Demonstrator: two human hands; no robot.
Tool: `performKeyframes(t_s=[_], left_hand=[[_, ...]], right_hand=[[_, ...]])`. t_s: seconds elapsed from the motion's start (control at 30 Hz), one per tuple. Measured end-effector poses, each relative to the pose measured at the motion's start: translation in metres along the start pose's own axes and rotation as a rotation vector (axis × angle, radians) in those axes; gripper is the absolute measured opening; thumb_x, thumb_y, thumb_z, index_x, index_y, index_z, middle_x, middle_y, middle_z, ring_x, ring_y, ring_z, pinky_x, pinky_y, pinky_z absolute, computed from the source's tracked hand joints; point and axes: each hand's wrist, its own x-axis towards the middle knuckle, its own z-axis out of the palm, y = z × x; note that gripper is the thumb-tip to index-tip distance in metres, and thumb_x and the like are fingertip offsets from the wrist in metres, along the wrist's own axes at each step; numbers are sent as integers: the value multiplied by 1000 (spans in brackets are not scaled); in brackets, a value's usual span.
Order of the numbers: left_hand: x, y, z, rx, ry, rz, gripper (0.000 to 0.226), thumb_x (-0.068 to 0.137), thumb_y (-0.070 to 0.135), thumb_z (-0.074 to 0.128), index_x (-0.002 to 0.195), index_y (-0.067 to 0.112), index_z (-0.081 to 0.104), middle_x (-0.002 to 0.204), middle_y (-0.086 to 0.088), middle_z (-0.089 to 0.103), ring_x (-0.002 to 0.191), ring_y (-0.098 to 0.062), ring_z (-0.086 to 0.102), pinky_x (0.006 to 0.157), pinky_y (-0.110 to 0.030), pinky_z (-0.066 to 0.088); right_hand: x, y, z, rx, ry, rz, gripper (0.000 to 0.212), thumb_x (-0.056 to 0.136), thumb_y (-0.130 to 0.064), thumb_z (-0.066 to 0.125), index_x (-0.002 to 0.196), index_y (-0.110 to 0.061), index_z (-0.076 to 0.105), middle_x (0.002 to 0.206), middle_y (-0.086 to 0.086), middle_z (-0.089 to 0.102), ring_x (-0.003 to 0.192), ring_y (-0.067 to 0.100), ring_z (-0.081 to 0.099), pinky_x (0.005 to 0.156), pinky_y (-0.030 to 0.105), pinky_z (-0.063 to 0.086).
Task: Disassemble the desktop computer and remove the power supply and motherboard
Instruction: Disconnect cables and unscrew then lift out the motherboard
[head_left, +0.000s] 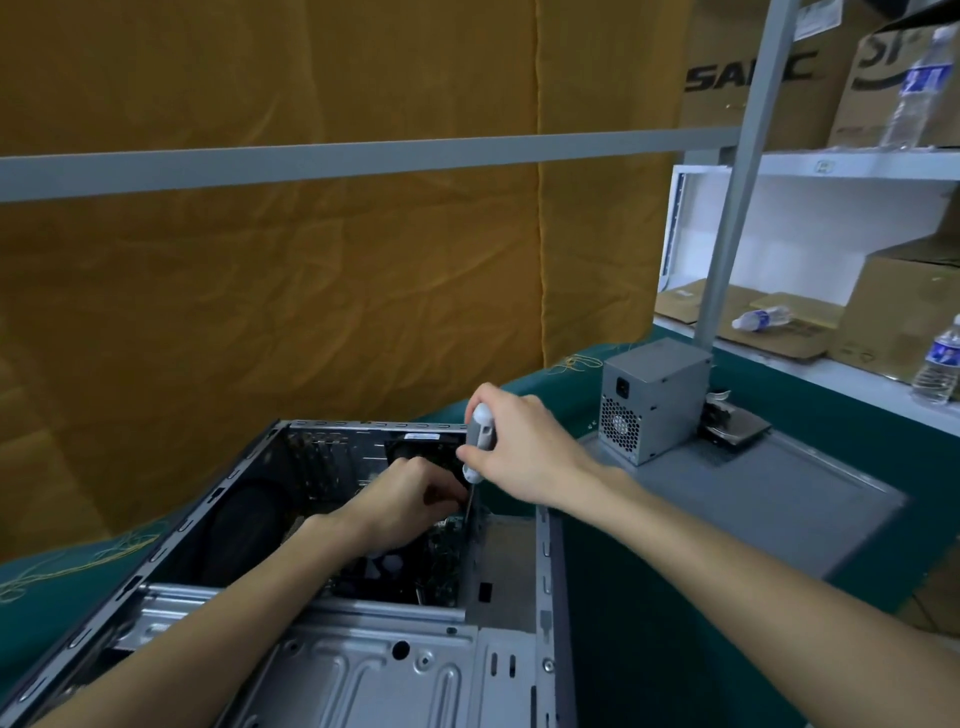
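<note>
Both bare forearms reach in from the bottom edge, over the bare grey sheet-metal drive bay of the open desktop computer case (363, 670) that lies on its side on the green cloth-covered table (649, 623).

At the grip, the right hand (524, 457) is wrapped around the white-and-grey plastic handle of a screwdriver (478, 441), fingers curled on it and thumb against its side. The tool stands nearly upright, its thin dark shaft running down into the case beside the inner metal wall. The left hand (410, 499) is inside the case, just left of the shaft, its fingers curled close at the tip; whether they pinch a screw or only steady the shaft cannot be told.

Below that hand lies the green motherboard (441, 561), still mounted in the case, partly hidden by the wrist. A black round fan (421, 449) sits at the rear wall beyond the hands.

Outside the case, to the right, the grey metal box power supply (649, 402) with a perforated grille stands upright on a flat grey metal side panel (779, 499), well apart from the case. Behind it, white shelves (857, 166) carry brown cardboard boxes (753, 62) and clear plastic water bottles (919, 88). An ochre fabric curtain (311, 286) fills the background.
</note>
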Motion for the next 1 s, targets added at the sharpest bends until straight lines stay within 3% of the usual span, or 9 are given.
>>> performKeyframes(t_s=[0.17,0.4,0.57,0.73,1.0], left_hand=[[4,-9,7,-9,-31,-41,27,88,9,62,101,26,79,97,9,77,90,-14,68,82,-30,51],[4,-14,6,-130,14,-41,32,87,2,61,102,23,81,98,13,77,89,-1,67,78,-15,48],[1,-16,4,-155,26,-53,33,85,4,59,98,25,81,93,19,76,90,1,68,82,-21,51],[0,-19,6,-126,-14,-69,32,85,8,60,99,29,80,93,18,76,89,-3,69,83,-27,54],[0,-19,6,-155,2,-49,33,84,6,62,99,30,80,93,26,74,90,6,67,83,-20,53]], right_hand=[[11,3,23,-89,-4,-15,27,90,-31,71,94,-28,45,87,-1,63,77,25,60,53,31,38],[18,5,30,-117,39,-47,28,88,-31,71,95,-28,45,86,1,59,74,27,55,50,30,33],[23,3,31,-65,21,-30,27,86,-28,70,90,-29,44,85,1,66,77,27,61,58,36,48],[20,4,35,-76,12,-40,27,87,-28,72,93,-27,46,84,0,63,73,26,60,56,35,44],[19,6,34,-79,29,-57,28,86,-31,73,92,-28,46,82,-1,62,74,27,60,54,34,43]])
